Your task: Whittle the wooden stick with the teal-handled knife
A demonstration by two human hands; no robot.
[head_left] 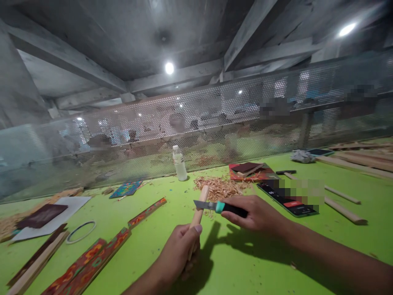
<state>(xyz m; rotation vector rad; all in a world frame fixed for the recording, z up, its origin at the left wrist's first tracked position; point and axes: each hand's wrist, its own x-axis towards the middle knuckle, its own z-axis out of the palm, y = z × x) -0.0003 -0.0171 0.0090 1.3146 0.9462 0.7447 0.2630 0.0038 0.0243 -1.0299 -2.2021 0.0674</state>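
My left hand [184, 250] is closed around the lower part of a pale wooden stick [198, 215], which slants up and away from me. In my right hand [253, 213] is a utility knife [231, 209] with a black and teal handle, its fingers wrapped round the grip. The knife's blade points left and lies across the upper part of the stick. Just beyond the stick's tip is a heap of wood shavings [219, 186] on the green table [245, 262]. My left fingers hide the stick's lower end in part.
A water bottle [179, 164] stands by the perforated metal screen [147, 143]. To the right lie a phone [287, 198], a hammer [287, 173] and wooden rods [345, 211]. Painted strips [92, 262], a white ring [81, 232] and dark sandpaper [43, 216] lie on the left.
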